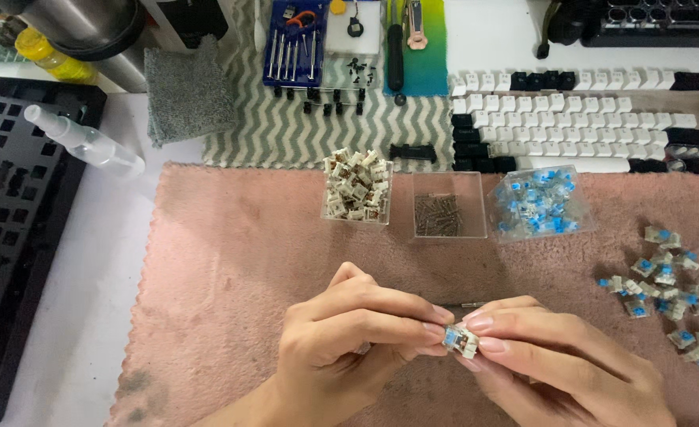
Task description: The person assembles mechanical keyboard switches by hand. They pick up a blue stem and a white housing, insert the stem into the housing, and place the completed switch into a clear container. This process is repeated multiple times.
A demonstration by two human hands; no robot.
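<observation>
A small keyboard switch (461, 340) with a blue stem sits between both hands, low over the pink cloth (231, 261) that covers the worktop. The right hand (555, 360) pinches it from the side, fingertips pressed on its housing, probably to keep it steady. The left hand (349, 336) closes its grip on a thin metal tool (461, 304), of which only the tip shows above the switch; the fingertips also touch the switch, it seems for fine control.

Behind the switch, three clear boxes stand in a row on the cloth: one with brown and white switches (356, 188), one with small dark springs (446, 207), one with blue switches (537, 204). They seem to keep the parts sorted by kind. To the right of the switch lies a loose pile of blue switches (665, 292), within easy reach. Far behind it, rows of white and black keycaps (570, 119) lie in order. To its left rests a black keyboard case (13, 221) with a spray bottle (84, 142) on it.
</observation>
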